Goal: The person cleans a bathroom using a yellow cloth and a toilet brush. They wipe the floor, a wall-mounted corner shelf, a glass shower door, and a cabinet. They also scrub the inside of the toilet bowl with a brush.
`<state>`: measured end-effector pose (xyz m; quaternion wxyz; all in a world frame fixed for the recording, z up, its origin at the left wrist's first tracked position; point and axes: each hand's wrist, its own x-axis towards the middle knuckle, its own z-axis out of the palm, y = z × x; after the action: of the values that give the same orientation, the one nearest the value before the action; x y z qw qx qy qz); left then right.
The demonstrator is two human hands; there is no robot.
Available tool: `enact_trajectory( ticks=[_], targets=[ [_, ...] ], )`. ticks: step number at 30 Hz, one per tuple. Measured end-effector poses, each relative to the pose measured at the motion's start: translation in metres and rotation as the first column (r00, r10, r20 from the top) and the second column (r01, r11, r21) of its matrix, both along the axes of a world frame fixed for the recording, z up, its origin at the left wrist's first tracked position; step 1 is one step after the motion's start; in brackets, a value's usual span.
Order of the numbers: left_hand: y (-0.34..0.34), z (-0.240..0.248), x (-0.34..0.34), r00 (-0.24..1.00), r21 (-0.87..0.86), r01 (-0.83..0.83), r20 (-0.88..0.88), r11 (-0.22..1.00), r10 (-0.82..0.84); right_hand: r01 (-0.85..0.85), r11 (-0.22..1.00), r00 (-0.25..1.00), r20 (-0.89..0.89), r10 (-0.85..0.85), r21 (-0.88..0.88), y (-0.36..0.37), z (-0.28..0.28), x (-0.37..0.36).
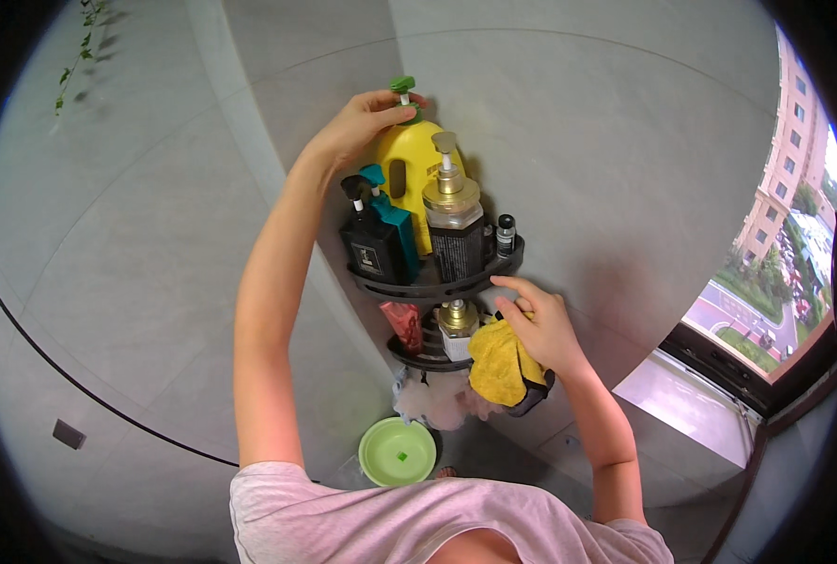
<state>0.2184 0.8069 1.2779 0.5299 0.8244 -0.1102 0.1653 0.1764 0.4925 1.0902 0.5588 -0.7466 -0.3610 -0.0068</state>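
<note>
Fingers (397,116) of the left hand (351,132) grip the yellow bottle (416,179) by its neck, at the back of the upper shelf (437,294); those of the right hand (550,336) hold a yellow cloth (499,365) below that shelf's right end. Toward its left stand a black bottle (373,249) and a teal bottle (402,228); beneath it, a lower shelf (425,362) and a green basin (392,440).

Left arm (273,310) raised high, left hand (369,122) curled; right arm (611,423) bent, right hand (542,327) lower, forefinger (512,284) extended
</note>
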Motion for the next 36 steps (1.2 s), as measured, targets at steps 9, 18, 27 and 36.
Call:
enact_trajectory(
  ticks=[9, 18, 27, 36],
  targets=[
    [-0.075, -0.061, -0.107, 0.824, 0.034, -0.381, 0.465, 0.924, 0.323, 0.25, 0.864, 0.902, -0.43, -0.043, 0.437, -0.03, -0.029, 0.023],
    [-0.193, -0.21, -0.124, 0.928, 0.031, -0.273, 0.272, 0.961, 0.255, 0.061, 0.775, 0.855, -0.433, 0.284, 0.629, -0.035, -0.007, -0.007],
    [-0.166, -0.2, -0.167, 0.988, -0.482, -0.13, 0.007, 0.866, 0.152, -0.009, 0.83, 0.963, -0.218, 0.156, 0.557, -0.108, -0.023, 0.002],
    [-0.226, -0.252, -0.215, 0.97, -0.913, -0.244, -0.231, 0.327, 0.08, -0.132, 0.98, 0.991, 0.042, 0.127, 0.146, -0.098, -0.08, 0.003]
  ],
)
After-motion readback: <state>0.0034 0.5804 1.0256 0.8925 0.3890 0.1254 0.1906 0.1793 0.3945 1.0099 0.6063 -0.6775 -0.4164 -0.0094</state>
